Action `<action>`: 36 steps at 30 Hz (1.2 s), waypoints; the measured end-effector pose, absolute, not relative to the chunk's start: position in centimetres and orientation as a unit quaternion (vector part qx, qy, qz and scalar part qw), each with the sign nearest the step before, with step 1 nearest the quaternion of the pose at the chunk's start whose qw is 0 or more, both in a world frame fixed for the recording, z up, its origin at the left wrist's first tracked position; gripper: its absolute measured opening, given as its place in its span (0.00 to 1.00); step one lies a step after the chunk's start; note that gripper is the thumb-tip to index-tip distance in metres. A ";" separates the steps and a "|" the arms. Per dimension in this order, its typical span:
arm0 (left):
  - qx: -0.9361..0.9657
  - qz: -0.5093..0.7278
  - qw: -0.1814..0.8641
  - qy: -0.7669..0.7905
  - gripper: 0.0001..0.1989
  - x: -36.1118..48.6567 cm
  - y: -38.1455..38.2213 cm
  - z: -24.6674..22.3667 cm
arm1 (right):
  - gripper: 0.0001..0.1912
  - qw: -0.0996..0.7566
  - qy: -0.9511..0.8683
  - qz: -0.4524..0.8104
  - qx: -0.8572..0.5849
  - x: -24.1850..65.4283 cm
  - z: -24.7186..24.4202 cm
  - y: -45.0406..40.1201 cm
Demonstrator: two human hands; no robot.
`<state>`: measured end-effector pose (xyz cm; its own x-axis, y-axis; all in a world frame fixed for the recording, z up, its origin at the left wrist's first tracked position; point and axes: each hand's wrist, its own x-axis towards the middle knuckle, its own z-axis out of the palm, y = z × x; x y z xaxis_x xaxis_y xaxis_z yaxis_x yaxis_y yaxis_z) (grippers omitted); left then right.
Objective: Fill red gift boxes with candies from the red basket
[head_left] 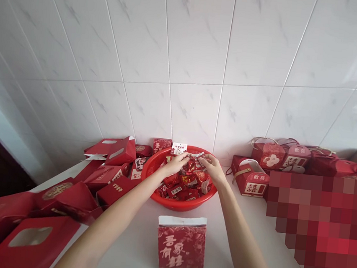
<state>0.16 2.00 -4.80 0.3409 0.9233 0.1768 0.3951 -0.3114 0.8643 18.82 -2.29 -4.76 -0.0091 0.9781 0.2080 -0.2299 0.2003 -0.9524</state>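
A red plastic basket stands on the counter, filled with wrapped sweets, mostly red. Over its far side, a small pale patterned packet spans the gap between my hands. My left hand pinches toward its left end. At the other end, the fingers of my right hand close on it. Exactly what the packet contains cannot be made out. Between my forearms, close to me, an upright red gift box bears white characters, and its white upper edge faces up.
Red boxes and bags crowd the counter on the left. On the right are several handled red boxes. A white card rises behind the basket, against the tiled wall. A pixelated patch hides the right side.
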 end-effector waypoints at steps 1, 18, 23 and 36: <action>0.726 0.354 0.382 0.450 0.15 0.2 2.0 -4.8 | 0.19 0.592 -0.499 0.514 -0.370 18.8 -4.7 -2.4; 0.629 0.300 0.575 0.429 0.26 0.4 0.8 -4.2 | 0.18 0.662 -0.428 0.495 -0.366 19.0 -4.9 -2.1; 0.659 0.283 0.571 0.400 0.24 0.4 0.7 -4.1 | 0.17 0.672 -0.412 0.504 -0.354 19.0 -4.8 -2.1; 0.637 0.359 0.520 0.442 0.15 0.2 2.0 -4.5 | 0.17 0.700 -0.376 0.490 -0.358 19.0 -4.8 -1.7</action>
